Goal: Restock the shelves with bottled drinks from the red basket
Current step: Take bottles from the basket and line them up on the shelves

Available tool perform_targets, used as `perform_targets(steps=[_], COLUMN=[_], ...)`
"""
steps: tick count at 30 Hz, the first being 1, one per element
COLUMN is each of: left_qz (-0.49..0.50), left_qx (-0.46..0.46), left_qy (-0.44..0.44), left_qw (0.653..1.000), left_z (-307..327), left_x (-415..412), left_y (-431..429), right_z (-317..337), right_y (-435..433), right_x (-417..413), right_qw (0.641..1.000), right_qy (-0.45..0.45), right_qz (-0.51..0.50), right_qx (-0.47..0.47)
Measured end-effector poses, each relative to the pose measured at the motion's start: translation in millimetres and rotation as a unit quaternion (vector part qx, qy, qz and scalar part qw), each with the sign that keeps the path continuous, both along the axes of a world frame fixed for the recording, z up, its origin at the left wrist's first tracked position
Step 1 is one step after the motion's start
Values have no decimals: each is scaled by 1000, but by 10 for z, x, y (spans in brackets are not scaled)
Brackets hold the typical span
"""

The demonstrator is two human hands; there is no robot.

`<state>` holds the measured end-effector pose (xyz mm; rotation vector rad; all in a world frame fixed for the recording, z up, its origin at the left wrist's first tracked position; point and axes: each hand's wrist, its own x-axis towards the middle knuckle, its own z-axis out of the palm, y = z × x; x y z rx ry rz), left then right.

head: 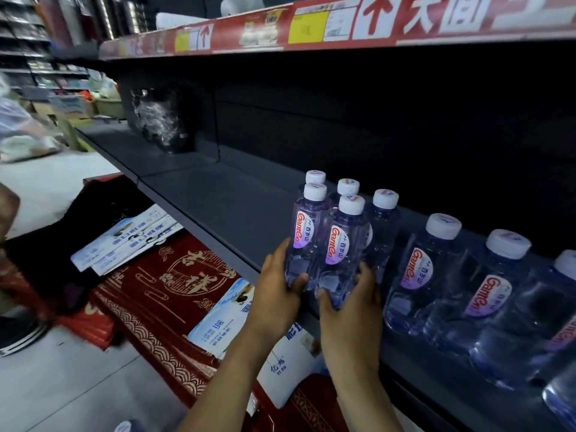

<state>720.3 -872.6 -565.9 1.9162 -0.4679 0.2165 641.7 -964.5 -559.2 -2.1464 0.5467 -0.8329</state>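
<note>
My left hand [277, 291] and my right hand [352, 310] together grip a cluster of small clear water bottles [336, 238] with white caps and red-and-purple labels. I hold the cluster upright at the front edge of the dark grey shelf [218, 207]. The left hand wraps the leftmost bottle's lower body, and the right hand cups the base of the front bottle. To the right, a row of the same bottles [436, 269] stands along the shelf front. The red basket is not in view.
A red price strip [311, 26] edges the shelf above. A plastic-wrapped dark object [162, 123] stands far back left on the shelf. Below lie red patterned gift boxes [174, 291] and white-blue packages [124, 238]. A shoe [18, 335] shows on the floor at left.
</note>
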Motion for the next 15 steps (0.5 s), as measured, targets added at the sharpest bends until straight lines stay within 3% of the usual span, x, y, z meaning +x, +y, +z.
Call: perform_targets(steps=[5, 9, 15], left_qz=[7, 28, 114], left_qx=[25, 83, 315], left_qy=[-68, -75, -138], left_qw=[997, 993, 932], left_z=[24, 84, 466], left_x=[-155, -365, -611], left_y=[12, 58, 538], right_z=[48, 147, 347], right_y=[84, 200, 407], right_x=[-158, -362, -623], right_qw=[1000, 999, 997], right_qy=[11, 32, 28], right_qz=[9, 30, 62], right_qx=[15, 14, -40])
